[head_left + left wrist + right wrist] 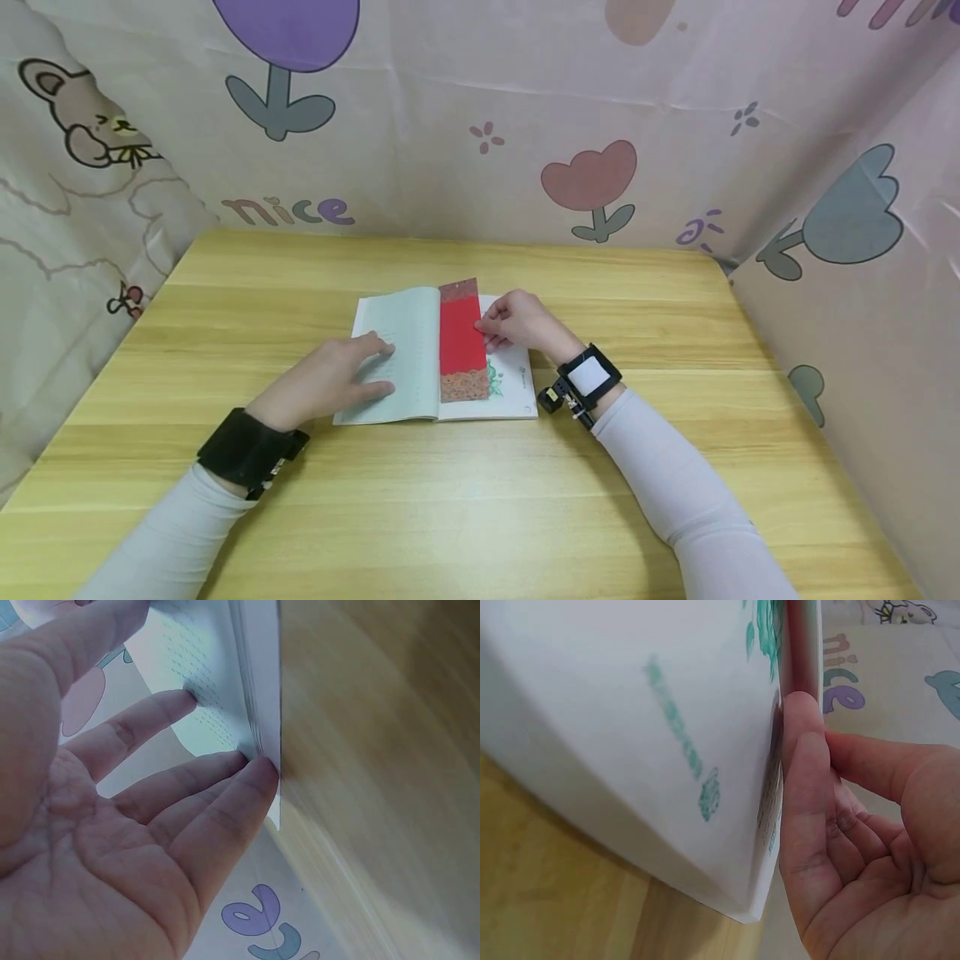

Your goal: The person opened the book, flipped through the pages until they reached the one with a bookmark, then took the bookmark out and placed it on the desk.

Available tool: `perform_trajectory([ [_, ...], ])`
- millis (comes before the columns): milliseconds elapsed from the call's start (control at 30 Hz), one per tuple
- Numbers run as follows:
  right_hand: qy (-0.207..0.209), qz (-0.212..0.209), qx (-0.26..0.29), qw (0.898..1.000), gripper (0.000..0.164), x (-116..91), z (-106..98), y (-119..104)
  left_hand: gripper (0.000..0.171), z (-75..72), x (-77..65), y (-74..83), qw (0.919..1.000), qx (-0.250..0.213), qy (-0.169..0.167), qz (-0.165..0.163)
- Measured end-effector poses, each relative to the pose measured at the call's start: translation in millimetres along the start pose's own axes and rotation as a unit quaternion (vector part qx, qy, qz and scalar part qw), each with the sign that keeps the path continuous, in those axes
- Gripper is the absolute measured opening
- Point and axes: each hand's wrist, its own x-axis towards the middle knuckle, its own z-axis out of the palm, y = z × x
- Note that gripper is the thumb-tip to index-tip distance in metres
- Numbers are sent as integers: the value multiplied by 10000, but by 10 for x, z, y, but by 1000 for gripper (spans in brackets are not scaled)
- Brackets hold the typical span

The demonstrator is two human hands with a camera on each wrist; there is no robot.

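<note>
An open book point(405, 367) lies on the table, its left page pale green with printed lines. The right page point(516, 392) is white with green drawings. Along the inner side of that page, beside the fold, is a red bookmark point(459, 337) with brown patterned ends and a small hole near its top. My right hand point(525, 321) pinches the bookmark's right edge between thumb and index finger point(802, 795). On the left page my left hand point(330, 379) rests with its fingers spread; in the left wrist view its fingertips point(259, 772) touch the book's edge.
The wooden table point(465, 508) extends around the book on every side. A patterned cloth point(420, 150) with flowers and a bear hangs behind it and at both sides. Each wrist wears a strapped camera, the right one point(588, 375) close to the book's right edge.
</note>
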Motion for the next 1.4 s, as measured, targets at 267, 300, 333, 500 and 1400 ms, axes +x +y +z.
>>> perform_trajectory([
  [267,100,-30,46,9999,15,4,-45,27,57,4,-3,16,10000,-22,3,-78],
  [300,103,-14,57,9999,15,4,-55,31,57,2,-3,19,10000,-21,2,-82],
  [333,102,2,60,9999,15,3,-66,36,57,1,-2,20,10000,-12,0,-83],
  [500,214,-31,-4,9998,15,-31,-141,40,56,0,2,24,10000,4,2,-87],
  [1400,900,-188,-119,9957,15,-244,-635,197,51,10,-9,17,9999,-2,97,-31],
])
